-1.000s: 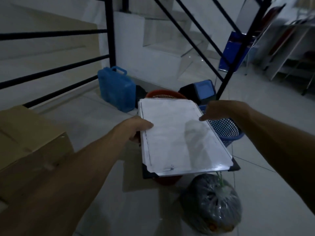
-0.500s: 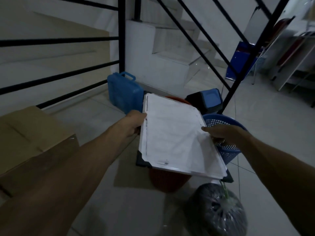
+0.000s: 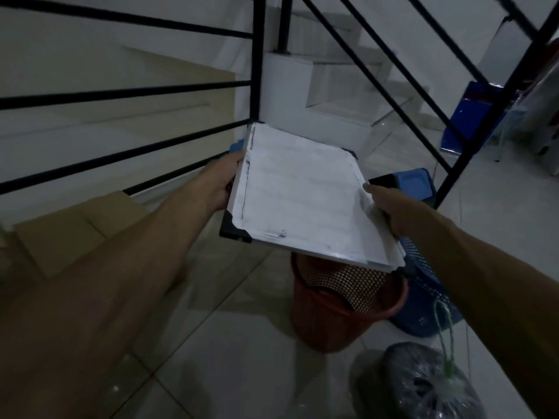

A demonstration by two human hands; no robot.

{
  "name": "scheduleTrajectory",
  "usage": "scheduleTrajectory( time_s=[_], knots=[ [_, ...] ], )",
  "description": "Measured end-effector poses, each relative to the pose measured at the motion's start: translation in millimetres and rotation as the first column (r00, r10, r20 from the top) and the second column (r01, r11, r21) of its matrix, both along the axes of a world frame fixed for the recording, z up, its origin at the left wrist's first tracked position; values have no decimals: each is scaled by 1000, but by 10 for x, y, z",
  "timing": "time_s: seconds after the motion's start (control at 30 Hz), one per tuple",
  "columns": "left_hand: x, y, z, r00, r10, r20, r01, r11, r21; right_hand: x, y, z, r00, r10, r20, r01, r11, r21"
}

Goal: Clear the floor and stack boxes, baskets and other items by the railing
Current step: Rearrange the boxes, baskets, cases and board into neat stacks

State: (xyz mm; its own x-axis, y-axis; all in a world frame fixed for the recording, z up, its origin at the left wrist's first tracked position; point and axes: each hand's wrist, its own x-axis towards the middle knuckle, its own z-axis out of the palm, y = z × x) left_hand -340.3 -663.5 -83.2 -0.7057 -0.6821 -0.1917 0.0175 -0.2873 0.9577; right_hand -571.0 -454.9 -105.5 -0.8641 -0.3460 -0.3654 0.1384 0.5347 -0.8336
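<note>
1. One whiteboard [image 3: 305, 195].
2. Two mesh baskets: one red [image 3: 341, 303], one blue [image 3: 423, 285].
3. One cardboard box [image 3: 69, 231].
4. One tied plastic bag [image 3: 429, 385].
5. One black-and-blue bin [image 3: 405, 186].

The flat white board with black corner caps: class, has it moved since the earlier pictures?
Yes. Both hands, left hand and right hand, have lifted the flat white board off the red mesh basket, toward the black railing post.
</note>
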Motion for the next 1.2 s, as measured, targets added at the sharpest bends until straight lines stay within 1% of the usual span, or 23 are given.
scheduleTrajectory(
  time_s=[0.13, 0.23, 0.33, 0.37, 0.47, 0.53, 0.63, 0.67, 0.77, 0.83, 0.9, 0.97, 1.0, 1.07, 1.13, 1.2],
  knots=[
    [453, -292, 211, 995, 99, -5, -98, 994, 54, 231, -453, 43, 998, 70, 5, -69, 992, -109],
    [832, -447, 321, 989, 146, -8, -145, 989, 30, 453, -771, 85, 989, 150, -16, -151, 974, -168],
    [1197, -487, 502, 987, 159, -6, -159, 987, -16, 702, -1080, 134, 965, 261, 3, -256, 951, -174],
    [1311, -508, 560, 983, 182, -3, -182, 983, -30, 805, -1177, 150, 953, 303, 30, -291, 936, -199],
    [1655, -496, 737, 961, 272, -44, -275, 959, -69, 1138, -1469, 173, 921, 388, 26, -372, 900, -228],
    [1866, -511, 810, 949, 300, -96, -309, 946, -100, 1374, -1664, 172, 884, 467, 21, -449, 860, -242],
    [2180, -513, 924, 937, 319, -147, -335, 936, -109, 1710, -1983, 109, 787, 616, 35, -596, 773, -216],
    [2297, -526, 961, 930, 332, -155, -349, 932, -101, 1815, -2081, 66, 759, 649, 50, -623, 747, -230],
    [2680, -608, 1025, 922, 343, -178, -366, 924, -112, 2152, -2304, -14, 720, 681, 133, -619, 718, -319],
    [2920, -642, 1048, 909, 371, -188, -396, 911, -118, 2389, -2420, -15, 702, 695, 159, -595, 694, -405],
    [3144, -648, 1079, 885, 427, -183, -446, 892, -77, 2615, -2503, 9, 711, 685, 160, -551, 684, -478],
    [3395, -678, 1094, 851, 510, -127, -519, 853, -55, 2801, -2563, 25, 733, 654, 185, -491, 698, -521],
    [3542, -708, 1091, 836, 546, -63, -549, 831, -84, 2880, -2589, 47, 745, 640, 190, -466, 702, -539],
    [3834, -740, 1080, 808, 571, 144, -546, 818, -182, 2987, -2645, 108, 769, 615, 173, -436, 703, -561],
    [4064, -753, 1058, 743, 565, 358, -494, 824, -276, 3054, -2702, 147, 793, 591, 143, -420, 703, -573],
    [4170, -735, 1059, 660, 595, 459, -475, 803, -359, 3140, -2745, 158, 804, 574, 155, -390, 706, -591]
  ],
)
